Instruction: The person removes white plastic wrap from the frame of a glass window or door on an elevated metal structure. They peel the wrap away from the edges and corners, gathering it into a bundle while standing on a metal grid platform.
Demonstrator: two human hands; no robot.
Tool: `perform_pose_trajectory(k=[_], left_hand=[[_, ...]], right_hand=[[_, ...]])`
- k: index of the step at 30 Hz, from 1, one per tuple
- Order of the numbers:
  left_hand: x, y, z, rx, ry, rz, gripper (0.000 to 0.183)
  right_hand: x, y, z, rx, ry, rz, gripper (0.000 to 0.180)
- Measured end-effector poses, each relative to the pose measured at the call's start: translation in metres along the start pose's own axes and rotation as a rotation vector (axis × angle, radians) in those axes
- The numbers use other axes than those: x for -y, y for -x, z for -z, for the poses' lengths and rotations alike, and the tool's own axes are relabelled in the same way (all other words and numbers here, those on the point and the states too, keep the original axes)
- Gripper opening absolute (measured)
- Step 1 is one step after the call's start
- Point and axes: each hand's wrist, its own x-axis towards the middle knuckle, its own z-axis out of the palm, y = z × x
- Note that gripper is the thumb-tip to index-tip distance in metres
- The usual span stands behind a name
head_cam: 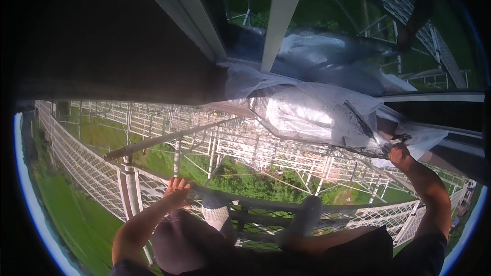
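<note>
My right hand [399, 155] is closed on a bunched end of clear plastic sheeting [299, 113], at the right below the window. The sheeting is crumpled, with dark dirty streaks and a dark strip along its lower edge. It hangs over the ledge in front of the window glass [326, 11]. On the left, my left hand [178, 191] has its fingers over the dark edge rail [264, 201] of the mesh scaffold platform. A small dark object [402, 137] by my right hand is too unclear to name.
A metal scaffold tube [168, 138] slants from the wall side to an upright post [131, 188]. Below lie mesh scaffold decks, bushes [245, 184] and grass, a long drop. A dark wall [115, 46] stands at upper left; a window frame bar [285, 15] divides the glass.
</note>
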Motion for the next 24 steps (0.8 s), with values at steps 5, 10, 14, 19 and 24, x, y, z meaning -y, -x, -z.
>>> perform_pose_trajectory(k=[5, 10, 14, 19, 24], left_hand=[[0.047, -0.003, -0.099, -0.388, -0.527, -0.04, 0.036], [0.037, 0.005, -0.094, 0.142, -0.22, 0.232, 0.057], [0.008, 0.004, -0.083, 0.292, -0.184, 0.305, 0.073], [0.012, -0.004, -0.053, 0.393, -0.209, 0.29, 0.094], [0.012, -0.005, -0.028, 0.347, -0.162, 0.204, 0.115]], right_hand=[[-0.055, 0.103, -0.069, 0.047, 0.007, -0.45, 0.021], [-0.008, 0.043, -0.028, -0.244, -0.78, -0.523, 0.042], [0.042, 0.015, 0.028, -0.289, -1.082, -0.404, 0.071], [0.081, 0.024, 0.037, -0.794, -1.07, -0.335, 0.018], [0.066, 0.061, 0.09, -0.955, -1.0, -0.403, 0.018]])
